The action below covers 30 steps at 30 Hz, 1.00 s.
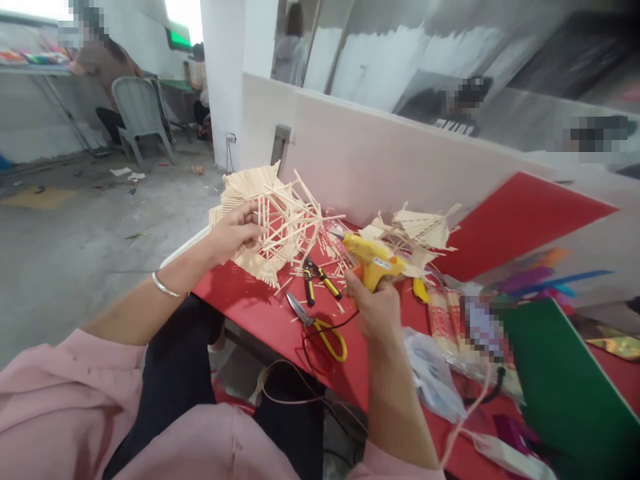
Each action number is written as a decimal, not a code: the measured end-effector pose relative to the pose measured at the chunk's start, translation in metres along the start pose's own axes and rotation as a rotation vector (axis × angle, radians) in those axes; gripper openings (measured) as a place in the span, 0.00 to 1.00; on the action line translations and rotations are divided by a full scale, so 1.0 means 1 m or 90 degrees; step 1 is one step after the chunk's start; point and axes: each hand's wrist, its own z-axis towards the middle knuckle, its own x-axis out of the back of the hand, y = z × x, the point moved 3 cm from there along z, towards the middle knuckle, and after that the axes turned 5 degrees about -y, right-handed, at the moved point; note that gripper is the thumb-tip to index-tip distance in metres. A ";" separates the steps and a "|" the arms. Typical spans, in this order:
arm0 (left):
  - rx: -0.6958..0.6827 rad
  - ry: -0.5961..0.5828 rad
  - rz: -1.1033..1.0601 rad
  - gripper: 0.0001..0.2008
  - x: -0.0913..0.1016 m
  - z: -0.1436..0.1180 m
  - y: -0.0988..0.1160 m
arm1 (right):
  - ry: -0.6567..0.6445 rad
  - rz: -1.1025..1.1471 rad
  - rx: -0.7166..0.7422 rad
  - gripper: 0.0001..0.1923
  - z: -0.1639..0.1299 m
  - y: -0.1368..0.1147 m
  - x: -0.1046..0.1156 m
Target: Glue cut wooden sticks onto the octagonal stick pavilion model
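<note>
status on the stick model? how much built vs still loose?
Done: a fan-shaped stick frame is assembled, and a second glued piece lies on the red table. In hand: left hand grips the frame, right hand aims the glue gun at it. Left: loose sticks lie unglued by the cutters.

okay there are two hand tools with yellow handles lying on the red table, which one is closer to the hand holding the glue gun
The scissors, lying just left of the right hand that grips the glue gun. The pliers with yellow-and-black handles lie farther off, toward the stick structure.
</note>
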 end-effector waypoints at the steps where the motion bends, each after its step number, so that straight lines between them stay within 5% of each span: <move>1: 0.008 0.018 -0.029 0.17 0.005 0.001 0.003 | -0.038 0.092 -0.018 0.27 0.000 0.007 -0.008; 4: 0.022 0.099 -0.115 0.06 0.018 0.005 0.009 | -0.121 0.365 -0.073 0.29 -0.004 0.016 -0.031; 8: 0.027 0.211 -0.204 0.06 0.030 0.014 0.011 | -0.131 0.495 -0.130 0.29 -0.016 0.016 -0.040; 20: -0.031 0.359 -0.348 0.09 0.030 -0.015 -0.005 | -0.164 0.471 -0.143 0.25 -0.055 0.035 -0.022; 26: 0.017 0.413 -0.375 0.09 0.044 -0.040 -0.016 | -0.159 0.487 -0.172 0.25 -0.067 0.038 -0.031; 30: 0.002 0.384 -0.333 0.05 0.043 -0.058 -0.017 | -0.083 0.303 -0.147 0.25 -0.067 0.050 -0.028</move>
